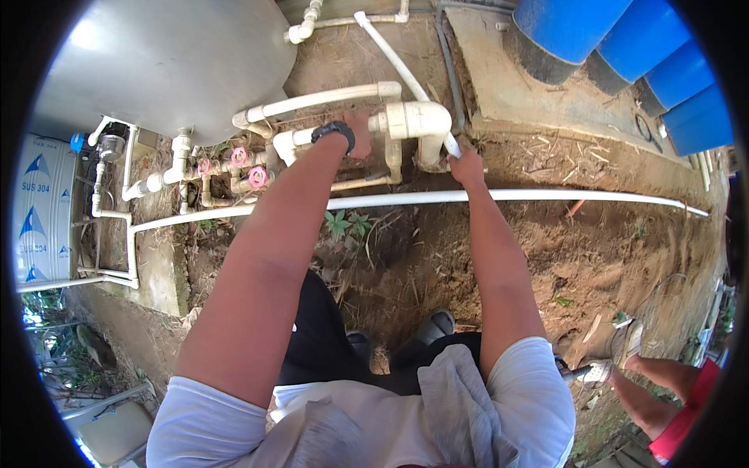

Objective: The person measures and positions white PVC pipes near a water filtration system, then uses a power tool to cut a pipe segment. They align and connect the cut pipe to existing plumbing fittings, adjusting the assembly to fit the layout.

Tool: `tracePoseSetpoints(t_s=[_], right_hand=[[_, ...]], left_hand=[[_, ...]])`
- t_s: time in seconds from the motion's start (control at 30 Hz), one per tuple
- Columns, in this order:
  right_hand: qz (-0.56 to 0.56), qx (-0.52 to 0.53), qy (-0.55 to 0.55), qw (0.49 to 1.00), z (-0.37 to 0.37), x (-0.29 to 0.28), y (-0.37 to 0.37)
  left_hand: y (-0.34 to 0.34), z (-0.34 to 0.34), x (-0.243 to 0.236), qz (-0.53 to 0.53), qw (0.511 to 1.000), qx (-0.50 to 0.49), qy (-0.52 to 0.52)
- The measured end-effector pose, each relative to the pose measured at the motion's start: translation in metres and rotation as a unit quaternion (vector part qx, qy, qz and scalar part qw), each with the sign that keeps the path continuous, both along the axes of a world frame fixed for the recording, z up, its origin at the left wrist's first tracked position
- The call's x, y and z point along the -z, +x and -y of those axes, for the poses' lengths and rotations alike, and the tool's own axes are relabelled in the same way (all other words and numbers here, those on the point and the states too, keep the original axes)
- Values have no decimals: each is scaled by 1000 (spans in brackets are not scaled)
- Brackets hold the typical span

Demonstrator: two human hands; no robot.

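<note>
My right hand (466, 167) is closed round the lower end of a loose-looking white pipe (394, 62), which slants up and left across the thick elbow fitting (421, 121). My left hand (358, 134), with a dark band on its wrist, is wrapped over a short horizontal white pipe (310, 136) left of that elbow; its fingertips are partly hidden. Above it runs another off-white pipe (320, 102). Between my arms a long white pipe (406, 198) crosses the ground.
Pink valve handles (239, 156) sit on pipework by a large metal tank (172, 54) at left. Blue barrels (573, 27) stand on a concrete slab (507, 86) at far right. Another person's legs (644, 390) are at lower right. Small plants (347, 224) grow from the soil.
</note>
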State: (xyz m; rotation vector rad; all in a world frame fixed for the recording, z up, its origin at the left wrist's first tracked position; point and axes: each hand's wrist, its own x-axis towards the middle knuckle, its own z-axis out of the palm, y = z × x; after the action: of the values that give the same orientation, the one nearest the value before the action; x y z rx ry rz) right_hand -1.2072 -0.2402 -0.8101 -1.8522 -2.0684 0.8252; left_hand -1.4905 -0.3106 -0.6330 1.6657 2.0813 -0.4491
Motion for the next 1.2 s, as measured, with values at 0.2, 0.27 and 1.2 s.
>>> tracePoseSetpoints(t_s=[0.2,0.27,1.2], right_hand=[[-36,51,-62,996,13,-5,5],[-15,56,-10,998,16,-24,9],[173,-56,187,965,189,-372,238]], left_hand=[[-7,3,10,12,1000,-2,11],[-2,3,0,-2,1000,0,11],[-115,245,-3,275,766,-162,558]])
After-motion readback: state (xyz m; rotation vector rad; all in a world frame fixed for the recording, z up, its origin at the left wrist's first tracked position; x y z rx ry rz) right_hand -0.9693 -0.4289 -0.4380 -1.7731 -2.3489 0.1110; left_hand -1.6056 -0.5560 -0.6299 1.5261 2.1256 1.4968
